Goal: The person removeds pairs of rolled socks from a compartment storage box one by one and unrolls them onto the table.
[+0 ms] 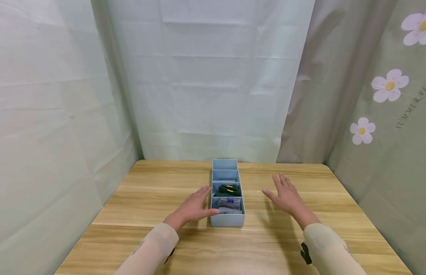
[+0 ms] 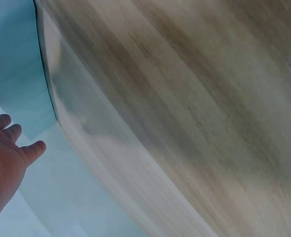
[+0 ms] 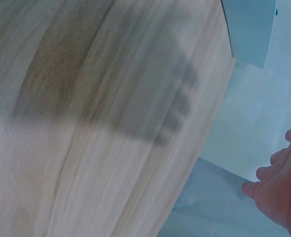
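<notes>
Wearing pale sleeves (image 1: pixel 147 248), a person keeps both arms forward over a wood-grain tabletop (image 1: pixel 264 248). The left hand (image 1: pixel 193 208), its grip spread and holding nothing, lies beside a blue box (image 1: pixel 228 220), the thumb across its near left corner in the head view; contact cannot be told. The right hand (image 1: pixel 285 196) hovers well apart on the other side, fingers fanned, grip also spread. The box stands lengthwise away from the person, its dividers seemingly there to separate the contents: grey folded cloth (image 1: pixel 229 203) in the nearest compartment, a dark item with yellow stripes (image 1: pixel 229 189) in the next. Beyond hangs a pale curtain (image 1: pixel 213 84).
</notes>
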Demonstrator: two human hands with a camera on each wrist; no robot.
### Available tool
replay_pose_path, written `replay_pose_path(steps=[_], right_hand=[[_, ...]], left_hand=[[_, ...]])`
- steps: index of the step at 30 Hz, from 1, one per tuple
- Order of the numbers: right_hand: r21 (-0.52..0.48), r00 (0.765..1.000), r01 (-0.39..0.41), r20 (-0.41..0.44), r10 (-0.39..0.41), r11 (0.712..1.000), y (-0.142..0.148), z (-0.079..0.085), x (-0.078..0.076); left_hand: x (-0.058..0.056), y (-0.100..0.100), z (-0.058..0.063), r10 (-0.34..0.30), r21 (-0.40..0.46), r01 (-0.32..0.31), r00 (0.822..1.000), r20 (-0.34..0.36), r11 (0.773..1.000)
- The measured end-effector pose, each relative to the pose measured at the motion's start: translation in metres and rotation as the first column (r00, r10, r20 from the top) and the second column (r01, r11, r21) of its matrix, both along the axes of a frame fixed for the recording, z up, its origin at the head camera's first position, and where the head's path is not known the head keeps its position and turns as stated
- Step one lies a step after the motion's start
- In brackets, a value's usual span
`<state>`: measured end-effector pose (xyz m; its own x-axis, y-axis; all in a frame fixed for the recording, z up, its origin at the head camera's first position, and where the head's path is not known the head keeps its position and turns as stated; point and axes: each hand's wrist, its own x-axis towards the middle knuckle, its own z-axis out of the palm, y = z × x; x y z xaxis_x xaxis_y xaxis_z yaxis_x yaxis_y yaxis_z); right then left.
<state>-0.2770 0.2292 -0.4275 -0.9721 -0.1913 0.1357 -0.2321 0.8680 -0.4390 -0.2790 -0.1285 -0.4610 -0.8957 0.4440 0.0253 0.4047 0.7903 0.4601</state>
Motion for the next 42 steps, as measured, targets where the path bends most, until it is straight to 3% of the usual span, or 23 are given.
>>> replay_pose_path(steps=[11,19,33,42], right_hand=[[-0.162,0.996,-0.033,0.079,0.046,0.986,-0.018,0.009,0.004],[-0.218,0.993,-0.049,0.09,0.07,0.975,-0.028,0.013,0.005],[-0.431,0.981,-0.069,0.134,0.14,0.9,-0.044,0.02,0.007],[-0.501,0.972,-0.077,0.155,0.177,0.862,-0.057,0.027,0.011]], left_hand=[[0.003,0.001,-0.002,-0.015,0.041,0.013,0.999,0.04,0.999],[0.001,0.003,-0.003,-0.019,0.035,0.017,0.998,0.059,0.999],[-0.004,-0.004,-0.002,-0.026,0.049,0.022,0.996,0.082,0.999],[-0.004,-0.005,-0.002,-0.033,0.084,0.024,0.994,0.104,0.996]])
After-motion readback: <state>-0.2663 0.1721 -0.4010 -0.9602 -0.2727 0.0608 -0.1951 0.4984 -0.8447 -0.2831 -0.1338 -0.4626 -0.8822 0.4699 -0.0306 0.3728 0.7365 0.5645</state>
